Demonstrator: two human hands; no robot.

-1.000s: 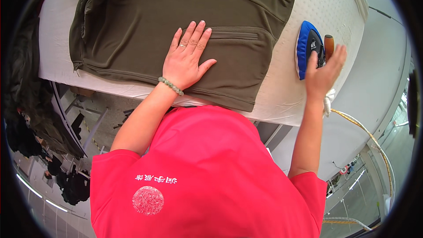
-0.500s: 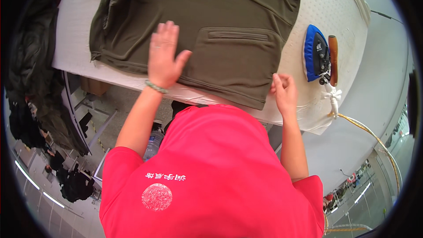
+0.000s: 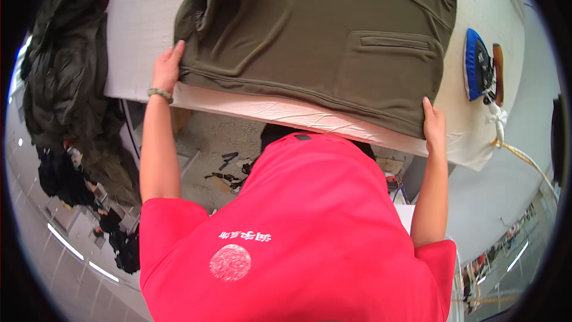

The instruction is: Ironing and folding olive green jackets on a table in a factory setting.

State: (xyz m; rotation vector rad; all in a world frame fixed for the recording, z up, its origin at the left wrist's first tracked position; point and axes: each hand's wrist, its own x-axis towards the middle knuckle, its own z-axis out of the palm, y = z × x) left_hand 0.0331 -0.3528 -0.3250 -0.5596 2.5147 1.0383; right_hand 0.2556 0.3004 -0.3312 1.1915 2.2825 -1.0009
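Note:
An olive-brown garment [image 3: 310, 48] with a slit-like pocket [image 3: 394, 43] lies spread over a white padded table [image 3: 143, 30], its hem along the near edge. My left hand [image 3: 167, 68] is closed on the garment's left edge by the hem, thumb uppermost and most fingers hidden. At the right hem corner, my right hand [image 3: 435, 124] pinches the cloth, with the thumb pointing up and the other fingers largely out of sight. Between the hands the hem runs fairly straight. A few soft folds cross the garment's left half.
An iron [image 3: 481, 65] with a blue-edged sole and brown handle rests on the table at right, its cable [image 3: 521, 154] trailing off the edge. Dark garments [image 3: 65, 77] hang in a heap at the left. Loose scraps [image 3: 226, 176] lie on the floor below.
My left hand has gone from lying flat on the cloth to gripping its left edge. My right hand stays at the hem corner. The whole view has shifted, so the table appears further right.

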